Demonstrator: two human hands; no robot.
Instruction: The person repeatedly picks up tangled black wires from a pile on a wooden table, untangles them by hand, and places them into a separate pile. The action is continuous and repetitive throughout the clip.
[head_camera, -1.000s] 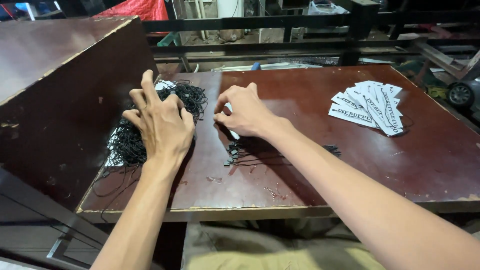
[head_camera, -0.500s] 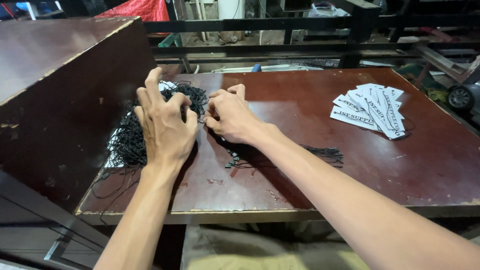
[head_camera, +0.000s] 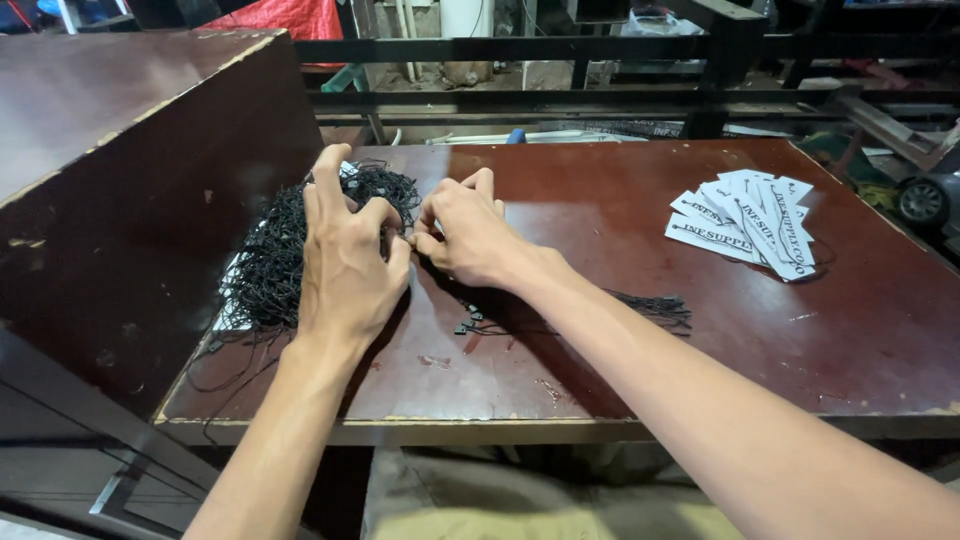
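Note:
A tangled heap of thin black strings (head_camera: 275, 255) lies at the left end of a dark red-brown table (head_camera: 620, 350). My left hand (head_camera: 345, 260) rests on the heap's right side, its thumb and forefinger pinched together. My right hand (head_camera: 465, 230) meets it fingertip to fingertip, also pinching; what lies between the fingers is too small to see, probably a string. A few loose black strings (head_camera: 650, 305) lie under my right forearm, with small black clasps (head_camera: 470, 322) nearby.
A fanned stack of white printed paper tags (head_camera: 745, 220) sits at the table's right. A tall dark wooden panel (head_camera: 130, 180) stands against the left edge. Black metal rails (head_camera: 600, 50) run behind the table.
My right hand has moved left from the table's middle to meet my left hand at the heap. My left thumb and forefinger have closed into a pinch.

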